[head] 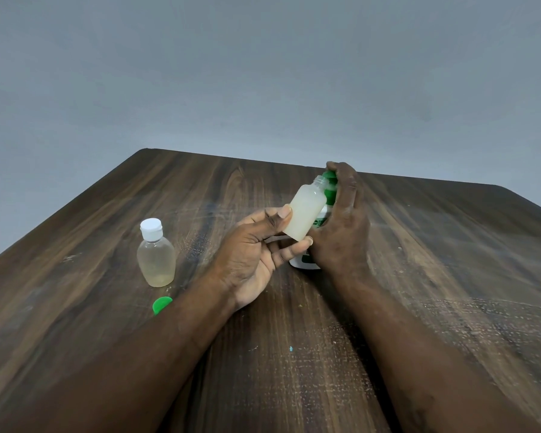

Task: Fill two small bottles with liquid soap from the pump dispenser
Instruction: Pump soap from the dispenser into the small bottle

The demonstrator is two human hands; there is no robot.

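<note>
My left hand [256, 251] holds a small frosted bottle [306, 210], uncapped and tilted, its mouth up against the green nozzle of the pump dispenser [306, 260]. The dispenser is white with a green pump head [330, 185] and stands on the table, mostly hidden behind my right hand [344, 220], which wraps over the pump top. A second small clear bottle [156, 257] with a white cap stands upright to the left, holding pale liquid. A loose green cap [162, 304] lies on the table beside my left forearm.
The dark wooden table [450, 276] stretches away to a far edge with a grey wall behind. Small specks and pale smears mark the surface near the front.
</note>
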